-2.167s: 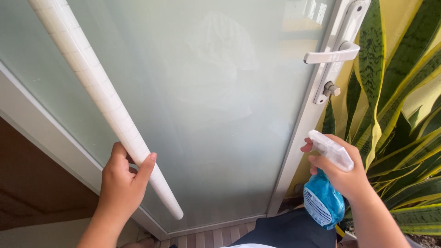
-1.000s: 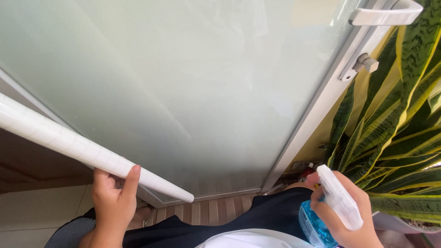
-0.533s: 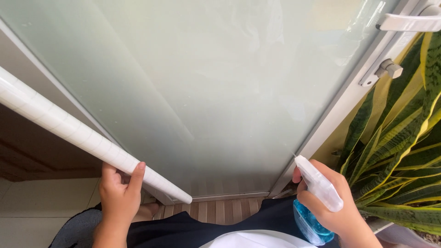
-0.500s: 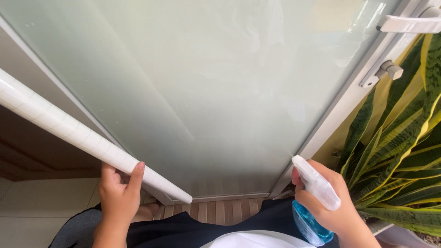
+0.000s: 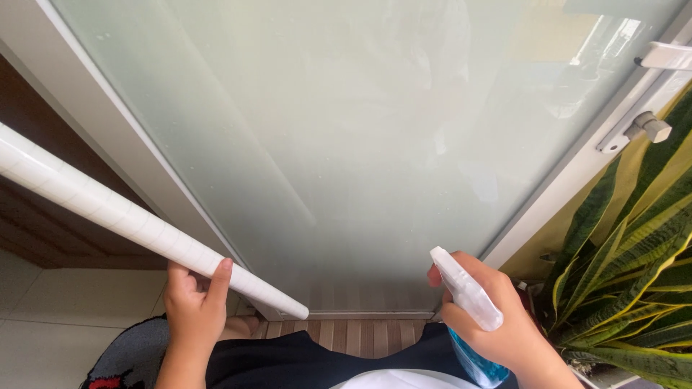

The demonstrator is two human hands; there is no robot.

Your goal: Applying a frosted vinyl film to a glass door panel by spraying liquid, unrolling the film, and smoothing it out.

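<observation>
The left hand (image 5: pixel 193 306) is gripping a long white roll (image 5: pixel 137 223) near its lower end, fingers wrapped under and the thumb lying up along its side. The roll is slanting from the upper left edge of the view down to a point just before the foot of the frosted glass door (image 5: pixel 360 144). It looks like a rolled sheet with a faint grid on it, so it is probably light and fairly stiff along its length, though the wall would likely dent under a hard squeeze. Held this close to one end, the long free part will tend to lever and swing; a hold nearer the middle would balance it better.

The right hand (image 5: pixel 497 328) is closed around a spray bottle (image 5: pixel 468 317), its white head pointing up and left toward the glass, the blue body showing below the palm. The bottle is likely rigid plastic with liquid sloshing inside (slippery if wet), best held at the neck as it is now.

A door handle (image 5: pixel 667 54) is sitting at the upper right, and a striped plant (image 5: pixel 634 274) is standing just beside the door.
</observation>
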